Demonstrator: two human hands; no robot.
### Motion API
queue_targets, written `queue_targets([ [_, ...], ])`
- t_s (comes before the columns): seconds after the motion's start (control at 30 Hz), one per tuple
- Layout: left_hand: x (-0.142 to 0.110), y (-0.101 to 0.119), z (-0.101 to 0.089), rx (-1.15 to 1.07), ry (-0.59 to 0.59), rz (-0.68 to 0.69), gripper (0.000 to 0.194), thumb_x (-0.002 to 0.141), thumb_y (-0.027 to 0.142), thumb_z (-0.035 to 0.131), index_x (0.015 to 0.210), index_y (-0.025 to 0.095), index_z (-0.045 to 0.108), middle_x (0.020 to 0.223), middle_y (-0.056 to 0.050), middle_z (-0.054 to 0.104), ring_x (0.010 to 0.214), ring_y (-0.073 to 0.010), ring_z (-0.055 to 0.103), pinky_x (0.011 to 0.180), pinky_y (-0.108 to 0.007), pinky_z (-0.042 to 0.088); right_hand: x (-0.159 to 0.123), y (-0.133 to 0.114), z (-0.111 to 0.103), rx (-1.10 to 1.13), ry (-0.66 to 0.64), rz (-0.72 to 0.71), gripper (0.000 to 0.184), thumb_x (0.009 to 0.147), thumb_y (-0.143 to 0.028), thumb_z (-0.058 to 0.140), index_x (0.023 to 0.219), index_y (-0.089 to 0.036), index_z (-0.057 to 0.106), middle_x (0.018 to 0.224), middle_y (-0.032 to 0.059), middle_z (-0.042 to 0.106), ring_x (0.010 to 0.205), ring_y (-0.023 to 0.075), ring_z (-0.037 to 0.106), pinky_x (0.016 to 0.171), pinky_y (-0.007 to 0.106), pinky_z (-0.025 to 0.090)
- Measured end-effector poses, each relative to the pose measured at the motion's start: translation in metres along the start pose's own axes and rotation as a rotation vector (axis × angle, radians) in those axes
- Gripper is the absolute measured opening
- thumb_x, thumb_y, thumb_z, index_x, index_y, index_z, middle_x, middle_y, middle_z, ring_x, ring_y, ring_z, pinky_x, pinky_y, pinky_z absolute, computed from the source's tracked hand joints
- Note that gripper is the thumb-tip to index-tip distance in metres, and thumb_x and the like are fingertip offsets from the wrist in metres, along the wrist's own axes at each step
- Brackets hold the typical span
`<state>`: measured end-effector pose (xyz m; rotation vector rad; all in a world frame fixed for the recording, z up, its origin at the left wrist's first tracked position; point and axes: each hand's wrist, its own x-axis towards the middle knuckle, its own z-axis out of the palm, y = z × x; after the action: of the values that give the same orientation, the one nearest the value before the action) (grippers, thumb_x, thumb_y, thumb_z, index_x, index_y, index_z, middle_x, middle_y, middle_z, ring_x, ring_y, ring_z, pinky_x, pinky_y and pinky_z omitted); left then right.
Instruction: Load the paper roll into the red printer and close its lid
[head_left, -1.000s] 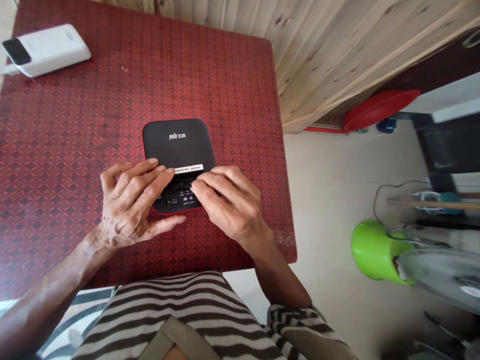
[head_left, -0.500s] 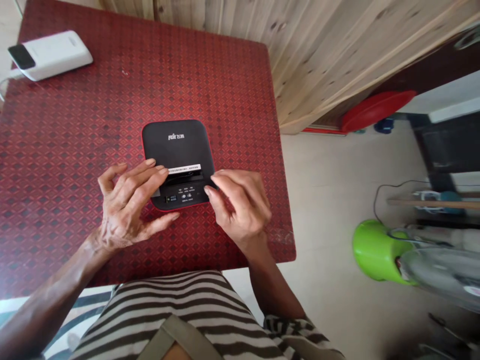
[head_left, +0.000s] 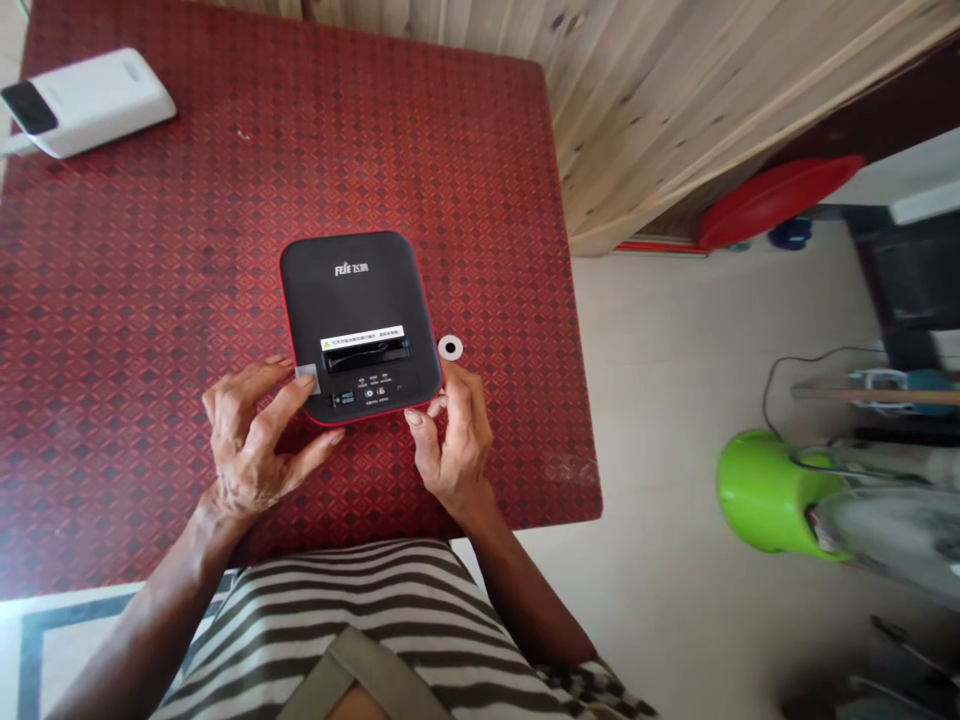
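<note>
A red diamond-patterned tablecloth [head_left: 150, 300], a black box [head_left: 352, 290] (red-rimmed), and brown-white striped clothing [head_left: 315, 600].

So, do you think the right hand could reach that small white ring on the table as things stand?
Probably yes: the right hand sits just below the white ring, with nothing between them.

slotted device [head_left: 352, 300] on the table [head_left: 480, 200], power bank [head_left: 86, 103] far left, small disc [head_left: 450, 347] just right of device
</note>
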<state>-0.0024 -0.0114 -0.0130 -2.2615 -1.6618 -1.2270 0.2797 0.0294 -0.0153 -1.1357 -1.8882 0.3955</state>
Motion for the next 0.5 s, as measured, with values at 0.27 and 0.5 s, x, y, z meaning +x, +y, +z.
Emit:
queue_targets([
  [0.27,0.001,-0.002,-0.002,-0.072,-0.059,-0.032,0.069,0.116,0.054,0.098,0.177,0.042,0.068,0.153,-0.017,0.083,0.137,-0.0387,0.089,0.108,-0.059,0.081,0.001,0.006,0.005,-0.024,0.032,-0.025,0.054,0.130,-0.040,0.060,0.181,-0.024,0.060,0.136,0.0161,0.084,0.091,0.0262,0.078,0.076,0.042,0.075],
  [0.5,0.007,0.002,0.005,-0.119,0.012,-0.057,0.071,0.109,0.055,0.106,0.170,0.041,0.073,0.157,-0.014,0.081,0.131,-0.0353,0.087,0.102,-0.055,0.082,-0.001,0.010,0.011,-0.001,0.056,-0.016,0.058,0.126,-0.041,0.066,0.181,-0.024,0.062,0.138,0.0170,0.085,0.092,0.0275,0.079,0.080,0.044,0.076],
])
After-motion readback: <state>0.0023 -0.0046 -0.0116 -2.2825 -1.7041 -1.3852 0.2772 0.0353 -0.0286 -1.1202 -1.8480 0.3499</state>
